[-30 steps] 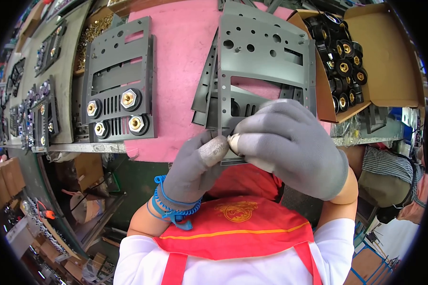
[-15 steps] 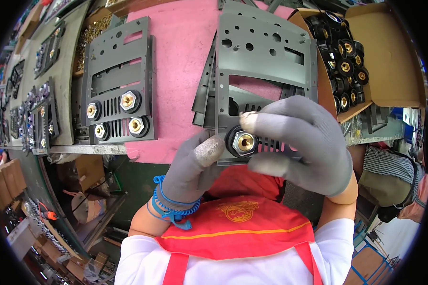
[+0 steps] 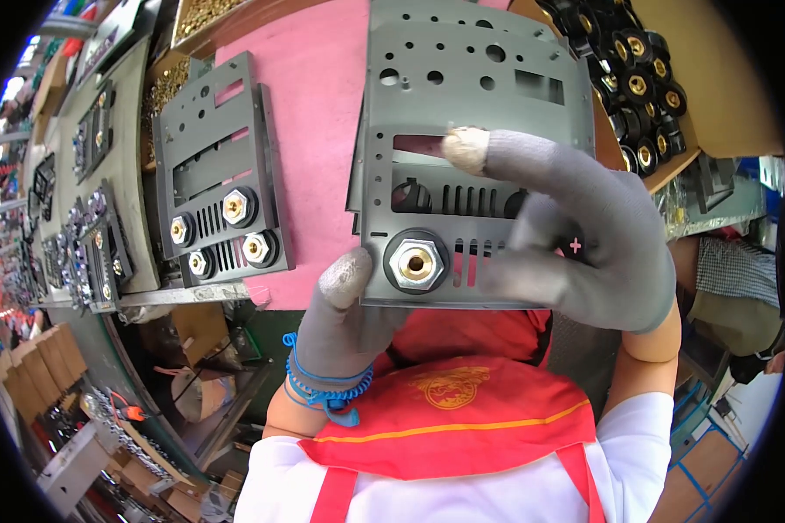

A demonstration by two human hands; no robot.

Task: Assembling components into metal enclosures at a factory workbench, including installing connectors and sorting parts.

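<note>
The person held a grey metal plate point(image 3: 462, 113) up over the near edge of the pink mat point(image 3: 314, 131), close to the red apron point(image 3: 445, 418). The plate had many holes and slots cut in it. The left hand point(image 3: 344, 322), in a grey glove, gripped the plate at its bottom left corner, with the thumb point(image 3: 347, 277) pressed on the front and the other fingers hidden behind. The right hand point(image 3: 584, 244), also in a grey glove, lay over the right side of the plate. Its fingers were spread apart, and one long finger point(image 3: 506, 152) reached across the front to the middle of the plate, with its pale tip touching the metal. A black round socket with a shiny brass nut point(image 3: 416, 261) sat in the lower part of the plate, just beside the left thumb. On the mat to the left of the held plate lay another grey plate point(image 3: 214, 131) that had four of the same brass sockets point(image 3: 222, 231) in it. Past the far right corner of the held plate stood a cardboard box point(image 3: 724, 96) full of black and brass sockets point(image 3: 641, 87). A blue coiled band point(image 3: 323, 388) was wound around the left wrist, below the held plate.
</note>
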